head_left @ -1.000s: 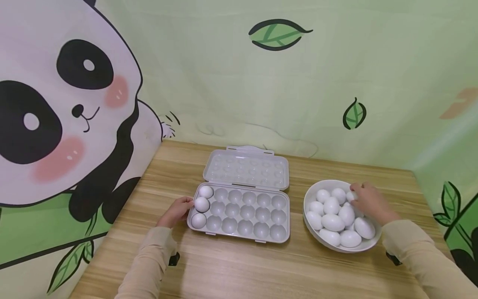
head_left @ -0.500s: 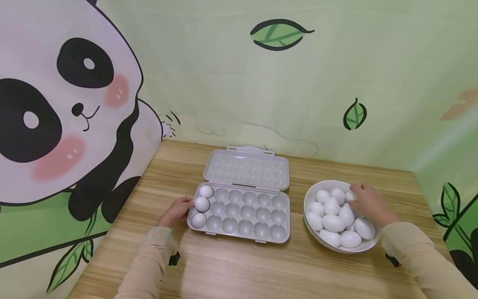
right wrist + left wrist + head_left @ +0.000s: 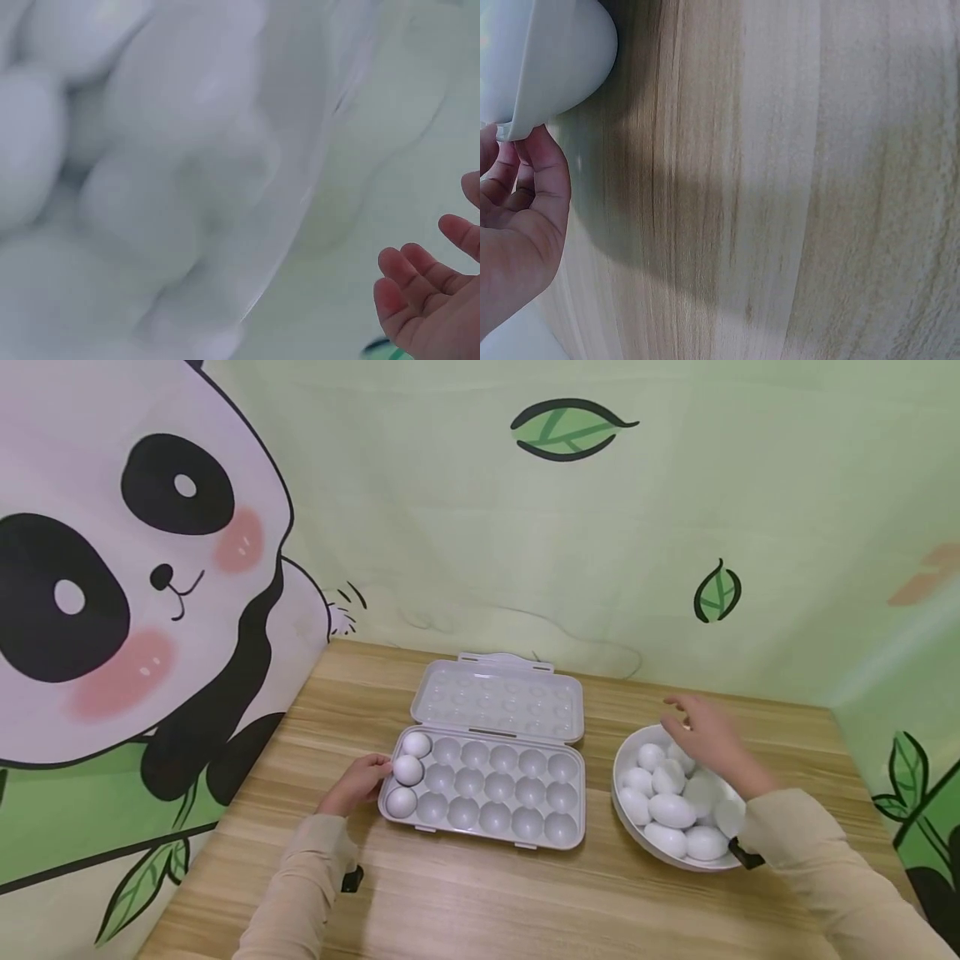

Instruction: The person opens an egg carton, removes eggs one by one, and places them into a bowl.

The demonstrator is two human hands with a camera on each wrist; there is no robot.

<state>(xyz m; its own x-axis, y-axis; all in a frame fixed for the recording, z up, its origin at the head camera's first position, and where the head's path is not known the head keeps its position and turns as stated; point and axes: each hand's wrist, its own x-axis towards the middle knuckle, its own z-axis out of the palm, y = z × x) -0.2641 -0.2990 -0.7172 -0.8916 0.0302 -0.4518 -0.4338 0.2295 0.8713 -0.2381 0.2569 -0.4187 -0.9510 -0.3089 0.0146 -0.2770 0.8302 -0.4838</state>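
Note:
My left hand (image 3: 360, 783) pinches the left rim of a pale grey egg box (image 3: 480, 836), which lies opened on the table. In the left wrist view, thumb and fingers of the left hand (image 3: 529, 217) grip the edge of the egg box (image 3: 566, 64). Three white eggs (image 3: 407, 770) fill its leftmost column; the other cups hold nothing. To the right stands a white bowl (image 3: 637, 842) heaped with white eggs (image 3: 672, 811). My right hand (image 3: 712, 739) hovers over the bowl's back rim. In the right wrist view, the right hand (image 3: 435, 307) has loosely spread fingers holding nothing.
The box's lid (image 3: 498, 700) lies folded back behind the cups. A wood-grain table (image 3: 480, 902) carries everything. Behind it hangs a green cloth backdrop (image 3: 420, 527) printed with a panda (image 3: 187, 577) and leaves.
My right hand has come up out of the eggs and moved left and back, over the bowl's far rim. The left hand keeps its hold on the egg box.

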